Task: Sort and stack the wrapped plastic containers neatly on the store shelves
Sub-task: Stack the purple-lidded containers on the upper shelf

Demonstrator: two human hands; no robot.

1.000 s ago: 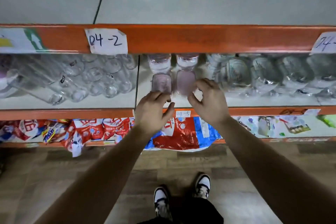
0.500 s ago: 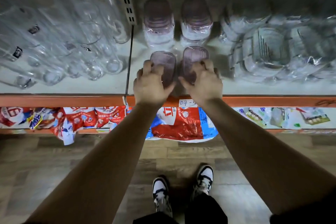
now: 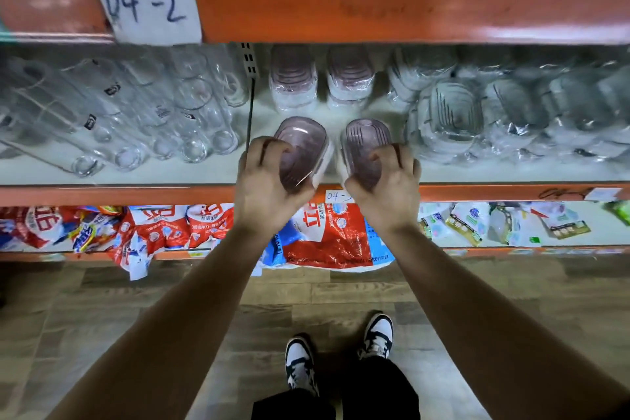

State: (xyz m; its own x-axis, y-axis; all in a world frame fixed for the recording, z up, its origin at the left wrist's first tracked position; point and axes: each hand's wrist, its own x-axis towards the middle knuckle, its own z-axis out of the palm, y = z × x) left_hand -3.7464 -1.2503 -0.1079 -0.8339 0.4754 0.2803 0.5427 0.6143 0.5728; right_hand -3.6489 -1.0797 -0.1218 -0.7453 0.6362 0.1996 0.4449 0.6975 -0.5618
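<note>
Gripping two rounded, ribbed, purple-tinted plastic containers, left hand [image 3: 269,177] holds one [image 3: 301,150], right hand [image 3: 385,184] the other [image 3: 364,147]; two glossy film-wrapped purple stacks [image 3: 293,82] stand farther back.

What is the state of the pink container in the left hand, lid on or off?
Lid on: the ribbed pink lid covers the whole top of the pink container, which the left hand grips.

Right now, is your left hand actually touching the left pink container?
Touching. The head view shows the left hand gripping the left pink container, with its fingers curled over the container's near end.
</note>
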